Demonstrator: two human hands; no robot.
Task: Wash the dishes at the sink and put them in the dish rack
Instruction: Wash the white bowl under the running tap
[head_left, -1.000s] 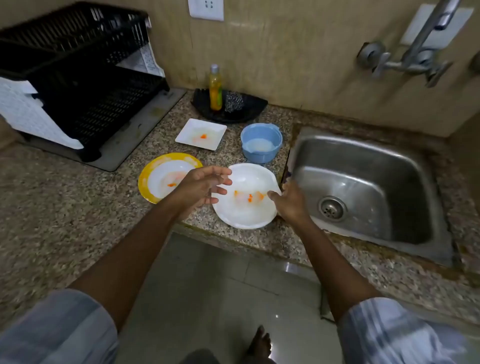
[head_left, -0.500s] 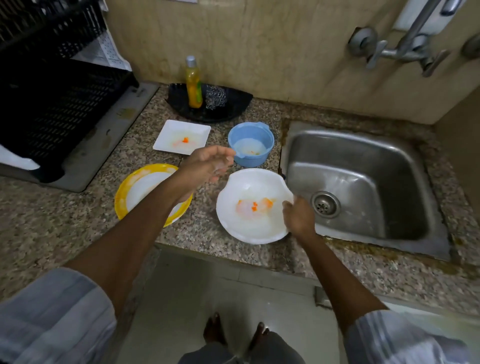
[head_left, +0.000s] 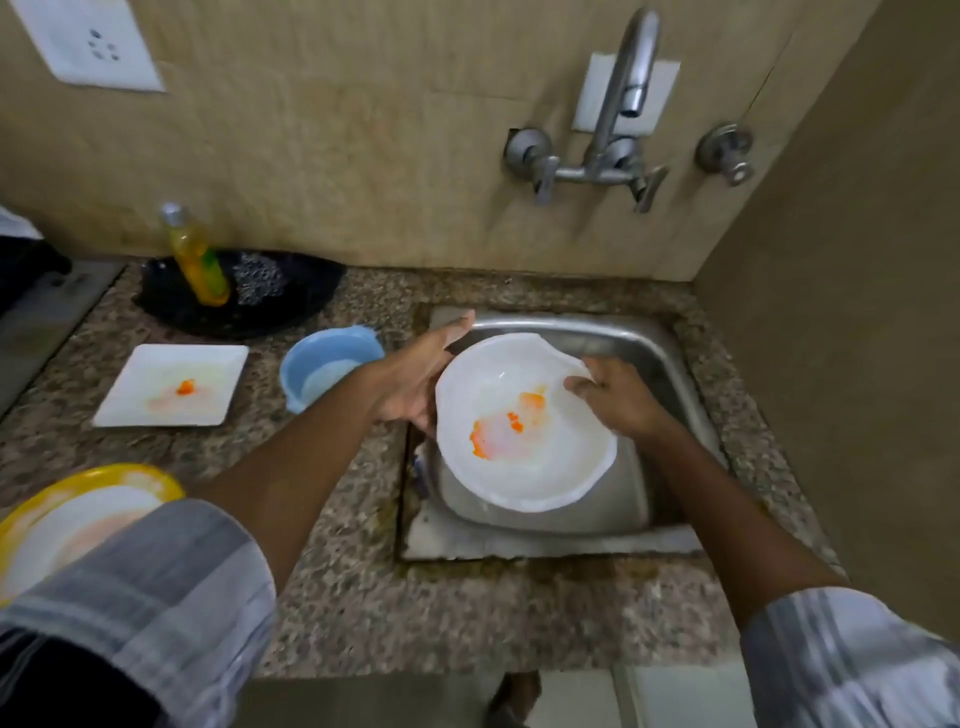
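Setting: speckled granite counter (head_left: 467, 613) against a beige tiled wall; we look down at a steel sink (head_left: 670, 358).
Plate position: our white plate (head_left: 524, 467), round, glossy, smeared orange, hangs over the basin, below and in front of the tap (head_left: 628, 78).
Left hand (head_left: 415, 379): fingers straight, bracing the plate's left rim.
Right hand (head_left: 618, 400): fingers curled over the far right rim, gripping it.
Key relation: we judge the spout sits beyond the plate; either hand must reach past it.
Waiting: square plate (head_left: 171, 384), blue bowl (head_left: 327, 364), yellow-rimmed plate (head_left: 78, 499).
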